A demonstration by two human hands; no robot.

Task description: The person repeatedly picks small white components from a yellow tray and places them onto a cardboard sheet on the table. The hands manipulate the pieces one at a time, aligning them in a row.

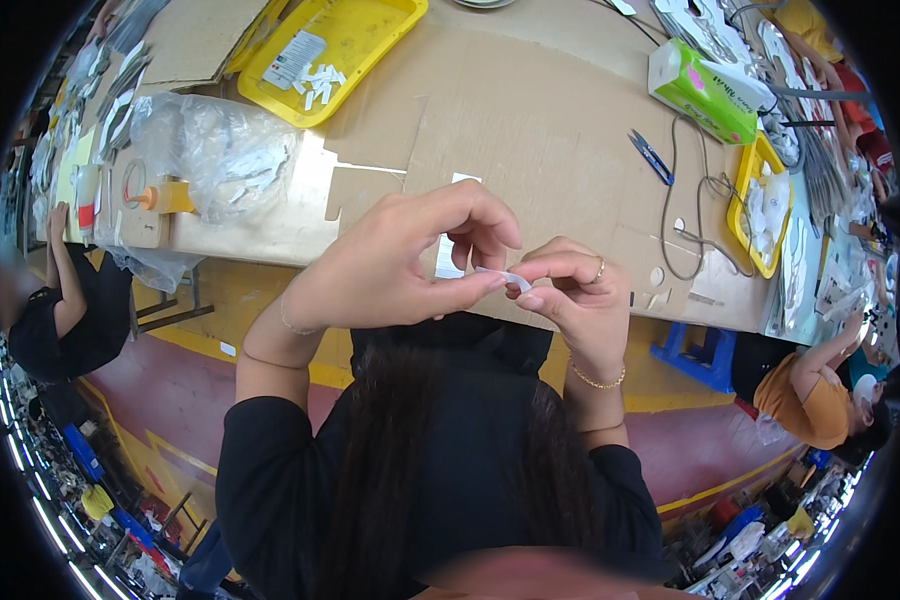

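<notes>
My left hand (400,265) and my right hand (575,295) meet in front of my chest, at the near edge of the cardboard-covered table (530,110). Both pinch a small thin white strip (505,277) between thumb and forefinger, the left from the left end and the right from the right end. The strip is bent slightly between the fingertips. A ring sits on a right finger and bracelets on both wrists. Behind the fingers a small white piece (448,258) lies on the cardboard, partly hidden.
A yellow tray (370,40) with white pieces stands at the back left, a clear plastic bag (215,150) beside it. Blue snips (650,157), a green tissue box (700,90), a grey cable (670,220) and another yellow tray (755,165) lie right. Other people sit at both sides.
</notes>
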